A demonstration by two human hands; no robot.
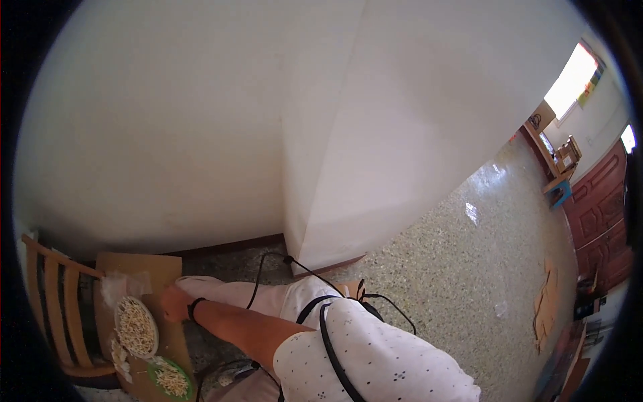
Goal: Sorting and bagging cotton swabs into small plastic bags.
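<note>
My right hand (176,303), with a black band at its wrist, is at the edge of the brown board (144,263) on the left. Its fingers look curled in, and what they hold, if anything, is too small to make out. Just left of the hand stands a white oval basket (157,329) full of short pale sticks (136,327). Nearer, a green plate (190,382) bears more of the pale sticks (172,380). Clear plastic bags (124,287) lie beyond the basket, and small whitish pieces (120,358) lie along its left side. My left hand is out of view.
A wooden chair (60,308) stands behind the board at the left. A white wall (167,134) with a jutting corner rises ahead. Black cords (258,281) run by my legs. Flattened cardboard (546,308) lies on the speckled floor (462,268), near a reddish wooden door (599,201).
</note>
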